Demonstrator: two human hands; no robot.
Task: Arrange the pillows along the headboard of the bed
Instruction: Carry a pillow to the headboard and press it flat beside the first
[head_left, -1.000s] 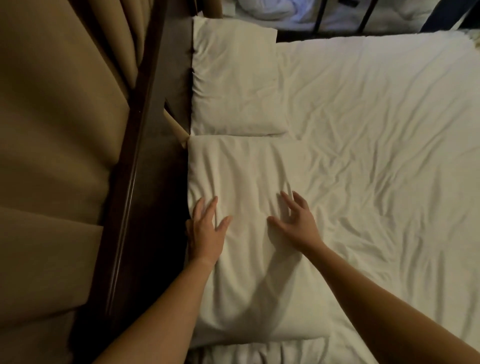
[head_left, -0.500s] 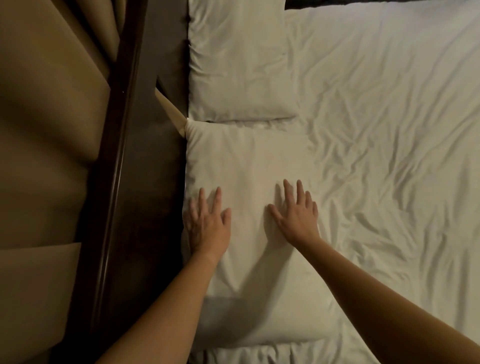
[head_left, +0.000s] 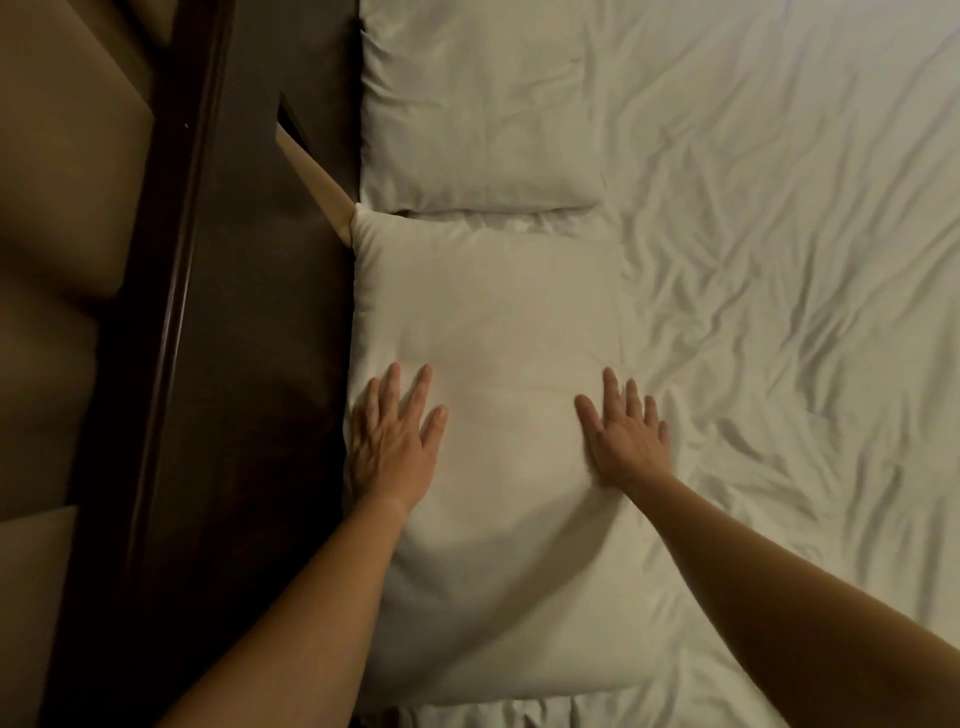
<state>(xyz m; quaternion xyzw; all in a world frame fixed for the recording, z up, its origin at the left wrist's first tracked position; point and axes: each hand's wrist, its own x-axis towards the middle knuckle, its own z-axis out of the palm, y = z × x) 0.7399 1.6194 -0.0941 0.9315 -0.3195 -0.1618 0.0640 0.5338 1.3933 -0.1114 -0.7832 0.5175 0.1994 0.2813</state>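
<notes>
- The left hand (head_left: 392, 441) lies palm down and flat, with straight fingers (head_left: 422, 387) that point to the far side and sit close together.
- Its thumb (head_left: 439, 418) stands a little apart on the right; the little-finger side on the left is partly hidden.
- The right hand (head_left: 626, 441) also lies palm down and flat, its fingers (head_left: 610, 387) straight, slightly fanned and pointing far.
- Its thumb (head_left: 584, 405) spreads out to the left, towards the other hand.
- The two hands are level with each other and well apart.
- The bare left forearm (head_left: 291, 613) comes in from the near left edge.
- The bare right forearm (head_left: 779, 587) comes in from the near right corner.
- Both wrists are nearly straight.
</notes>
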